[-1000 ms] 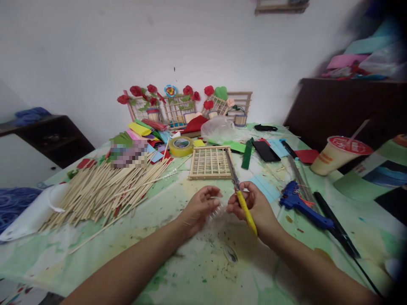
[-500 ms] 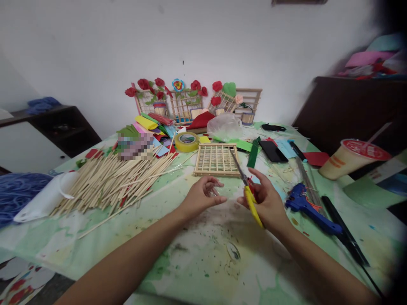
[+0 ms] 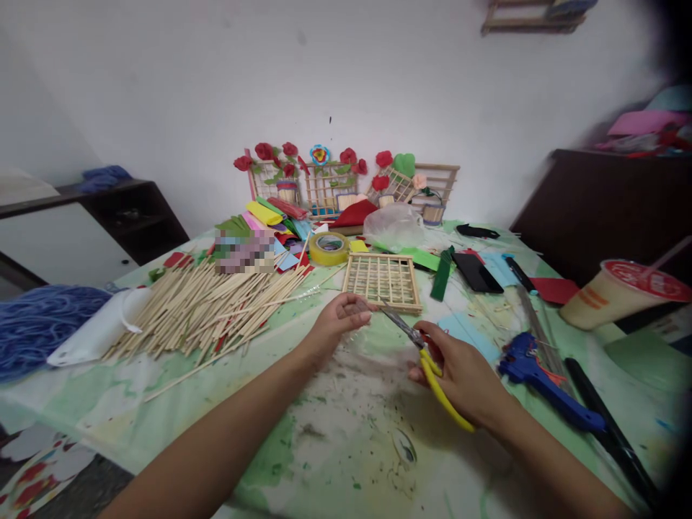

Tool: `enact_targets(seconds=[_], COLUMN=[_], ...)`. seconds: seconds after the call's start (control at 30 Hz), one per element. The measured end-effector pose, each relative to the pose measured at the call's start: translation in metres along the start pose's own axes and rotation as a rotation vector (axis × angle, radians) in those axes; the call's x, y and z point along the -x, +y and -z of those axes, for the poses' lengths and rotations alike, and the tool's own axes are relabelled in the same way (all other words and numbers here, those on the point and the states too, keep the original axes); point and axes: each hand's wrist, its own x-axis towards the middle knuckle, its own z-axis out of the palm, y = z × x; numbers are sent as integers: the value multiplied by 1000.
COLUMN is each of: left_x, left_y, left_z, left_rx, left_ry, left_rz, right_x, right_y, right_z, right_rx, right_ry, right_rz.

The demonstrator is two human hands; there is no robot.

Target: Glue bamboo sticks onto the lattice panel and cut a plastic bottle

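My right hand holds a pair of scissors by their yellow handles. The metal blades point up and left, with the tip close to the fingers of my left hand. Just short of a small wooden stick lattice, my left hand is curled with thumb and fingertips together. Something thin and clear may show below its fingers, but it is too faint to name. The lattice lies flat on the table, beyond both hands, and neither hand grips it.
A heap of wooden sticks covers the left of the table. Right of my hands lie a blue glue gun, a phone and a drink cup. Yellow tape and lattices with red paper flowers stand behind.
The scissors have turned further left, their tip now near my left hand. My left fingers have closed from a looser curl. The view has shifted slightly left and up.
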Motion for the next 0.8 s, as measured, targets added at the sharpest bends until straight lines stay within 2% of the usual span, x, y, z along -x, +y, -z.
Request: enact_targets(seconds=[0.33,0.8], left_x=[-2,0], left_y=[-9,-5], left_z=[3,0], left_rx=[-25,9], left_ry=[-26,-14], left_rz=[-31,-19], right_x=[1,3], right_y=[-1,-5], right_z=[-7,-6], right_rx=[-18,-58], right_ry=[-52,-77], right_rz=[21,4])
